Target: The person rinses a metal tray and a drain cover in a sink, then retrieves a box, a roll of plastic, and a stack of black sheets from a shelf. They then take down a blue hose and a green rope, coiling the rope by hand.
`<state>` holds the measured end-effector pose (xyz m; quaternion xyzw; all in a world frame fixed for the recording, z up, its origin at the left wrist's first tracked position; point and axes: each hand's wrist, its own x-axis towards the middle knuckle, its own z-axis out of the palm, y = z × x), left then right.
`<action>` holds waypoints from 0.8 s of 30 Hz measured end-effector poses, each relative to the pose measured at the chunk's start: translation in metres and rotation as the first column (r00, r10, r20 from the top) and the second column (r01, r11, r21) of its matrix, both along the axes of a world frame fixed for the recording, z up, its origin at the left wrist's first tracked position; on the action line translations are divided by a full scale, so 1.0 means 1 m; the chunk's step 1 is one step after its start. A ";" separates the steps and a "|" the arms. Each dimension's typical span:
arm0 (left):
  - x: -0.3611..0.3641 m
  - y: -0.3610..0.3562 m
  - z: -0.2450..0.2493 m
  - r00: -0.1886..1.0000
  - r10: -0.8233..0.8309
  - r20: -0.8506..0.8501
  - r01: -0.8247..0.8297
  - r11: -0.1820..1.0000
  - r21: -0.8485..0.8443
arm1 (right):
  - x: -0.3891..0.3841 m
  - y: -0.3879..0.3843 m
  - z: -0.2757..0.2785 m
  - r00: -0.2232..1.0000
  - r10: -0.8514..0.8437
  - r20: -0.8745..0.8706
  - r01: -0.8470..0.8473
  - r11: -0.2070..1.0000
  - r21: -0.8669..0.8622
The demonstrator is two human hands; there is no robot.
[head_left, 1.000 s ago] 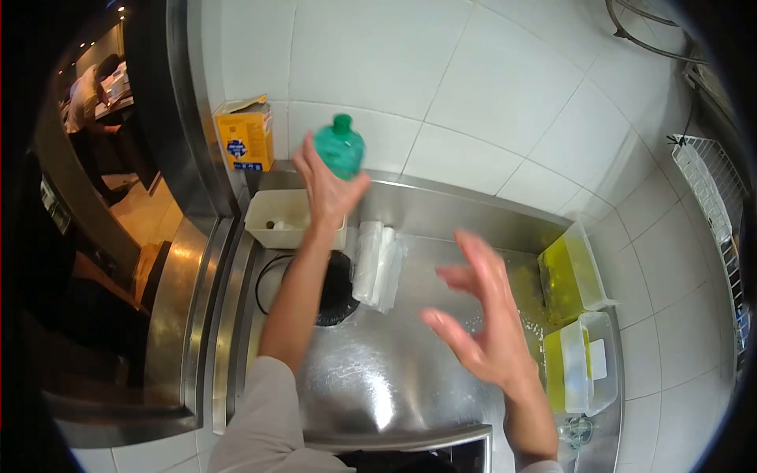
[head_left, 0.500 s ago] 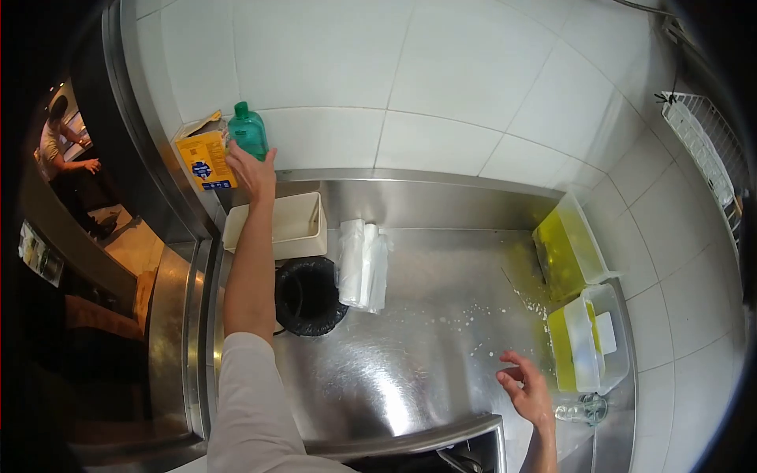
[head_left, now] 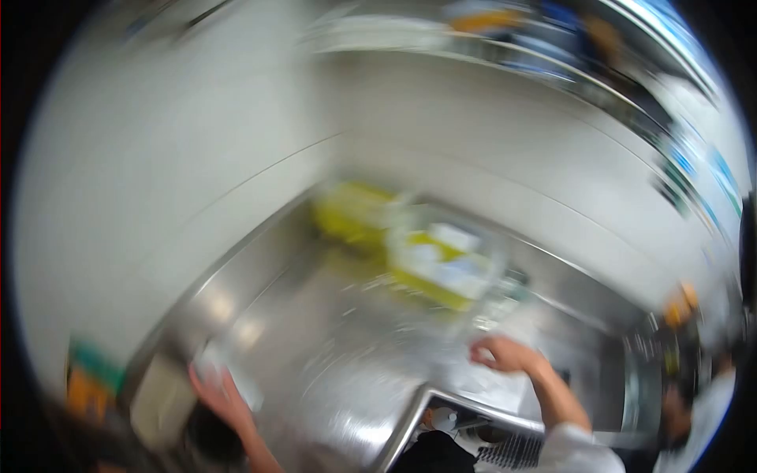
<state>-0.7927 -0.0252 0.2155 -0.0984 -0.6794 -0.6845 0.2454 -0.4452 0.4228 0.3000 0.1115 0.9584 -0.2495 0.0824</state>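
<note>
The whole view is smeared by motion. My left hand [head_left: 221,400] is low at the left over the steel counter [head_left: 339,370], beside a white plastic roll [head_left: 211,361] and above a dark round bin [head_left: 206,441]; it seems to hold nothing. The green bottle [head_left: 93,359] is a blur at the far left next to an orange box [head_left: 85,392], apart from that hand. My right hand [head_left: 507,355] rests near the counter's front edge, just below clear tubs with yellow contents [head_left: 441,268]. Its fingers look curled, but the blur hides them.
A white tiled wall [head_left: 197,158] rises behind the counter. A shelf with blurred items [head_left: 536,47] runs along the top right. A pale tub [head_left: 158,402] sits at the lower left. A dark opening [head_left: 473,441] lies under the counter's front edge.
The view has swung sharply, so the tubs now sit in the centre. My left hand has let go of the green bottle and dropped to the counter. My right hand has moved towards the tubs.
</note>
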 end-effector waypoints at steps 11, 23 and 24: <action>0.119 0.235 0.007 0.659 -0.749 0.064 0.751 0.660 -0.022 | 0.146 0.037 0.291 0.503 0.292 -0.814 0.446 0.719 0.533; 0.273 0.428 0.453 0.377 -0.652 -0.658 0.655 0.690 -0.309 | 0.195 0.168 0.468 0.363 -0.391 -0.845 0.920 0.008 0.392; 0.280 0.455 0.480 0.433 -0.688 -0.583 0.627 0.694 -0.354 | 0.190 0.181 0.466 0.388 -0.295 -0.873 0.919 0.047 0.392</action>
